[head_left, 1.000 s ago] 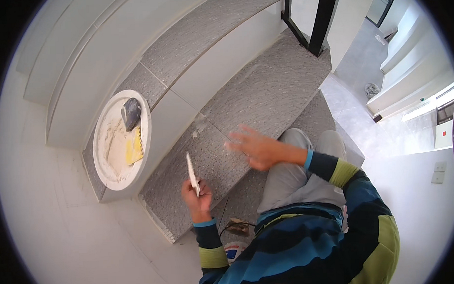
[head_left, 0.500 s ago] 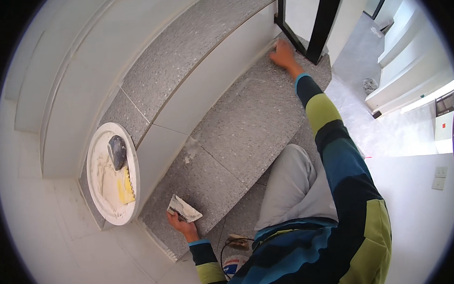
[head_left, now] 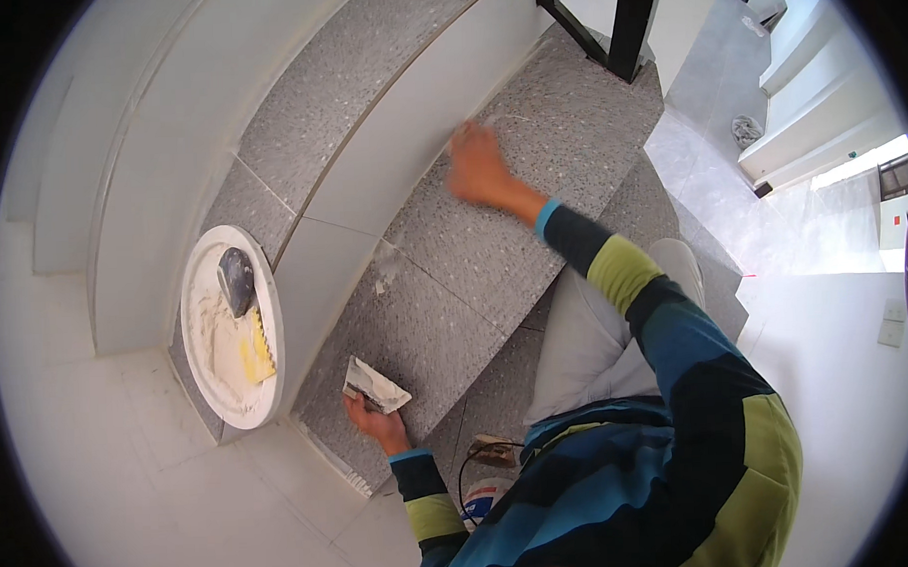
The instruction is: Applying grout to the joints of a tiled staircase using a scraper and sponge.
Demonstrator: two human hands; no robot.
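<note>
My left hand (head_left: 379,424) grips a wide scraper (head_left: 376,384) by its edge, just above the near end of the grey speckled stair tread (head_left: 444,274). White paste covers much of its blade. Farther along, my right hand (head_left: 480,166) is closed and slightly blurred, at the seam where the tread meets the white riser (head_left: 361,192). Its fingertips are at the joint, and whatever they may hold is hidden. To the left, a round white tray (head_left: 188,333) of pale paste carries a dark rounded lump (head_left: 237,281) and a yellow notched spreader (head_left: 259,352).
A black metal frame (head_left: 630,27) stands at the tread's far end. Beside my leg are a bucket (head_left: 484,495) and a brownish block (head_left: 492,450) with a black cord. A higher speckled step (head_left: 308,99) runs along the left. A crumpled bundle (head_left: 746,130) lies on the far floor.
My right hand has moved along the seam, away from the black frame and toward me. My left hand keeps the scraper in nearly the same place. The view has shifted slightly.
</note>
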